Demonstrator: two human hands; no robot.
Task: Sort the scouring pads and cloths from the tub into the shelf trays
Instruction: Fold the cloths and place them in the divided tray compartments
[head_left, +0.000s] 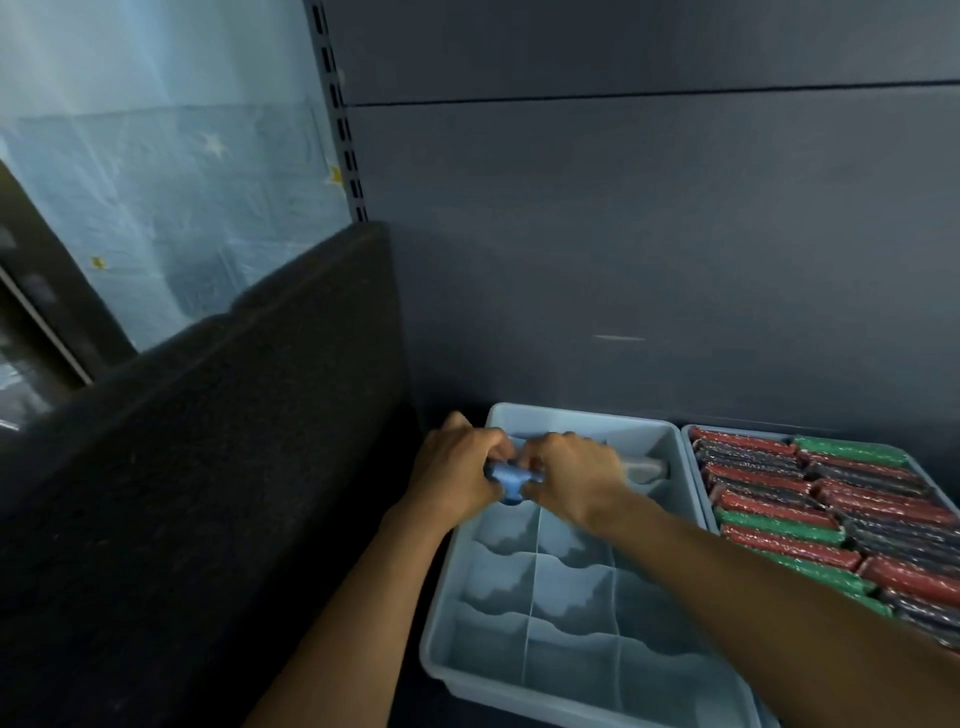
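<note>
A pale blue divided tray (545, 691) sits on the shelf, its compartments mostly bare. Over its far left compartments my left hand (457, 467) and my right hand (571, 473) meet, both gripping a small blue folded cloth (511, 477). Only a strip of the cloth shows between the fingers. A pale rolled item (647, 466) lies in a far compartment just right of my right hand. To the right, a second tray (693, 467) is packed with rows of red, green and dark scouring pads (831, 509).
A dark speckled panel (218, 467) stands upright along the left of the divided tray. The grey back wall (649, 260) of the shelf rises behind both trays. A slotted shelf upright (340, 114) runs up at the left. The tub is out of view.
</note>
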